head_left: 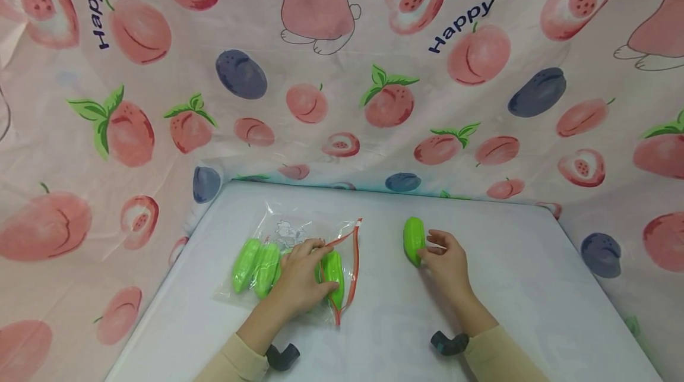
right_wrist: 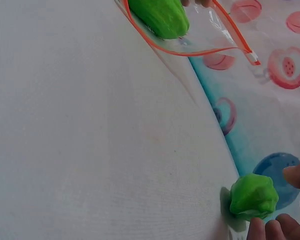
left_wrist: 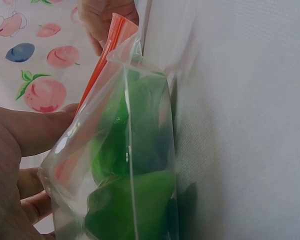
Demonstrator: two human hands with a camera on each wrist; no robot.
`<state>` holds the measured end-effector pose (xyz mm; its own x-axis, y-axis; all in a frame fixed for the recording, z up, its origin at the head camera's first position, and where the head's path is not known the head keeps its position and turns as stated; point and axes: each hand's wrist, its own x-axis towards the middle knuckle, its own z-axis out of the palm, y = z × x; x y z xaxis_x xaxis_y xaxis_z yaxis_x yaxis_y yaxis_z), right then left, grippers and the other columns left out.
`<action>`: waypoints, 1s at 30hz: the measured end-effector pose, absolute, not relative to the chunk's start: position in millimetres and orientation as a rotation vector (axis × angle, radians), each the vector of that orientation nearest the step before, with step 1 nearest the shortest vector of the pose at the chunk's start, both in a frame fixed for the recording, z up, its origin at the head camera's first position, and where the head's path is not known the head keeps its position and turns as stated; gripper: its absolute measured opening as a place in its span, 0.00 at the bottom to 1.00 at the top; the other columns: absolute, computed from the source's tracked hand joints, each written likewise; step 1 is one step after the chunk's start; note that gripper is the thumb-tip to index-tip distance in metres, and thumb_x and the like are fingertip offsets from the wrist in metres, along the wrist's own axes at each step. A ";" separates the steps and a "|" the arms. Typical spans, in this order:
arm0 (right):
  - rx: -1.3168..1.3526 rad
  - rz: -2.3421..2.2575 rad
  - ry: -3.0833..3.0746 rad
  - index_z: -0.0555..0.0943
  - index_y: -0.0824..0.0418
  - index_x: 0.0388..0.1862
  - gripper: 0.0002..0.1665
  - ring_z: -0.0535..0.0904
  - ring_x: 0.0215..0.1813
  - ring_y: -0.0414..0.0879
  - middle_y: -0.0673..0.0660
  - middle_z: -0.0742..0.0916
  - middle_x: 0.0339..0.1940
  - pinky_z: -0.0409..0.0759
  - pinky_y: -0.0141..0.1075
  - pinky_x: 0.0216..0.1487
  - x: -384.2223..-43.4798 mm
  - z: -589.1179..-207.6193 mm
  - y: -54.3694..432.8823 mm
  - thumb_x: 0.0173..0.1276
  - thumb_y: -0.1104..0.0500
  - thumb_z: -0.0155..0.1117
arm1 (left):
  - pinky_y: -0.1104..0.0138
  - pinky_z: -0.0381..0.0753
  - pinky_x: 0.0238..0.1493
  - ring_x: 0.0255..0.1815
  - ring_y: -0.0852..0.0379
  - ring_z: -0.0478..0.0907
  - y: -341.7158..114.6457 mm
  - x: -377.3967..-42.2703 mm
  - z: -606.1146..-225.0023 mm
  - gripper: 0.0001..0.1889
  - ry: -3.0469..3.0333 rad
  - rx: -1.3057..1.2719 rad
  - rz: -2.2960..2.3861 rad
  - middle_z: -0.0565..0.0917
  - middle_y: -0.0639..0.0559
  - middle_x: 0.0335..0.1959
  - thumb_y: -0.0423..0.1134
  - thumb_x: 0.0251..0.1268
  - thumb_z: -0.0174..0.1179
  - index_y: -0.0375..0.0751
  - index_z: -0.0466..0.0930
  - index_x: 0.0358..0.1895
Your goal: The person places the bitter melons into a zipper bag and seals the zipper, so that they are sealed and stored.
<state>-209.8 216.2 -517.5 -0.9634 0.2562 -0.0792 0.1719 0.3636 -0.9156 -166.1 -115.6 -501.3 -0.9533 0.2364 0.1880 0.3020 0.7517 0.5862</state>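
A clear zip bag (head_left: 350,263) with an orange-red zip strip lies on the left of the table, its mouth gaping to the right. Several green ridged fruit-shaped pieces (head_left: 246,265) are inside, one near the mouth. My left hand (head_left: 303,275) holds the bag by its upper layer near the mouth, thumb at the strip (left_wrist: 112,42), and hides part of the contents. Another green ridged piece (head_left: 414,240) lies alone right of the bag. Beside it is my right hand (head_left: 446,263), thumb close to its near end; in the right wrist view, the fingers (right_wrist: 257,230) spread around this piece (right_wrist: 253,196).
A white-covered table (head_left: 385,322) carries everything. Behind it hangs a fruit-printed cloth (head_left: 342,73), also along both sides. A black curved piece (head_left: 283,357) sits at the left wrist, and a similar one (head_left: 449,344) at the right wrist.
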 end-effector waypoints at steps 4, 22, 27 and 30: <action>-0.407 1.700 -2.522 0.72 0.63 0.77 0.37 0.81 0.67 0.59 0.65 0.80 0.72 0.86 0.26 0.46 -212.6 -519.2 217.3 0.71 0.63 0.72 | 0.40 0.64 0.72 0.77 0.43 0.72 -115.9 -166.1 -501.9 0.41 -2.841 -0.440 -0.978 0.77 0.49 0.73 0.48 0.50 0.86 0.48 0.81 0.72; -0.464 1.677 -2.590 0.70 0.65 0.78 0.41 0.81 0.70 0.65 0.69 0.78 0.71 0.89 0.38 0.57 -224.2 -525.0 210.7 0.69 0.60 0.76 | 0.40 0.64 0.72 0.77 0.44 0.72 -115.9 -165.6 -503.0 0.42 -2.840 -0.438 -0.973 0.77 0.49 0.73 0.48 0.50 0.86 0.48 0.81 0.72; -0.435 1.617 -2.632 0.71 0.65 0.77 0.42 0.83 0.66 0.63 0.69 0.81 0.70 0.87 0.36 0.54 -225.2 -528.0 209.3 0.68 0.59 0.77 | 0.41 0.65 0.72 0.77 0.44 0.72 -115.4 -166.0 -502.7 0.41 -2.846 -0.436 -0.963 0.77 0.49 0.74 0.49 0.51 0.86 0.48 0.81 0.72; -0.421 1.624 -2.628 0.70 0.64 0.78 0.42 0.82 0.68 0.63 0.68 0.80 0.70 0.86 0.38 0.56 -225.6 -529.1 210.0 0.68 0.60 0.76 | 0.41 0.65 0.72 0.77 0.44 0.72 -115.4 -166.0 -502.2 0.41 -2.850 -0.435 -0.962 0.77 0.49 0.74 0.49 0.51 0.86 0.48 0.81 0.72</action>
<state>-225.6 210.0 -529.1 -0.9632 0.2404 -0.1203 0.2151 0.4211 -0.8812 -166.0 -115.4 -502.2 -0.9539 0.2353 0.1861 0.3000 0.7592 0.5776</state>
